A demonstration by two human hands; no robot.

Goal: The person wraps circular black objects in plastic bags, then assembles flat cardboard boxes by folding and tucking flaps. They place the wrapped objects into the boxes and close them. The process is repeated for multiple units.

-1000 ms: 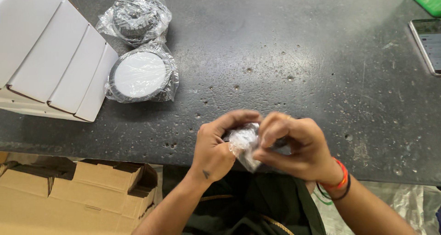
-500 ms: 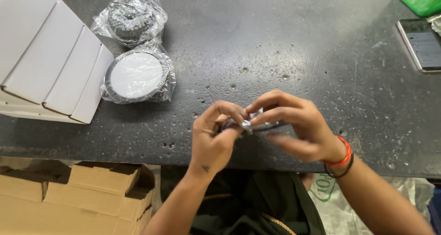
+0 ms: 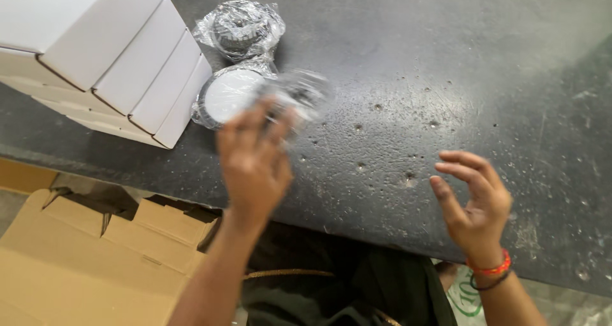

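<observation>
- Our left hand is stretched out over the dark speckled stone table, fingers closed around a small round part sealed in a clear crinkly plastic bag. The bag is blurred, so we cannot tell exactly how the fingers sit on it.
- The held bag is just beside, and partly in front of, a round white-faced disc wrapped in clear plastic that lies on the table. We take that disc as our landmark.
- Just behind the disc lies a second clear bag holding a dark ribbed round part, touching or nearly touching it.
- To the left of the disc stands a row of plain white cardboard boxes, flaps shut, the nearest one touching the disc's wrapping. What is inside them we cannot see.
- Our right hand hovers well to the right of the disc, at the near edge of the table, fingers spread and loosely curled, holding nothing. A red and a dark band sit on its wrist.
- We judge the bagged part light and rigid inside, with a slippery, rustling film. A pinch across the rim of the part through the film looks surer than grabbing loose plastic.
- Below the table, nearer us than the disc, sits an open brown cardboard carton. Its contents are out of view.
</observation>
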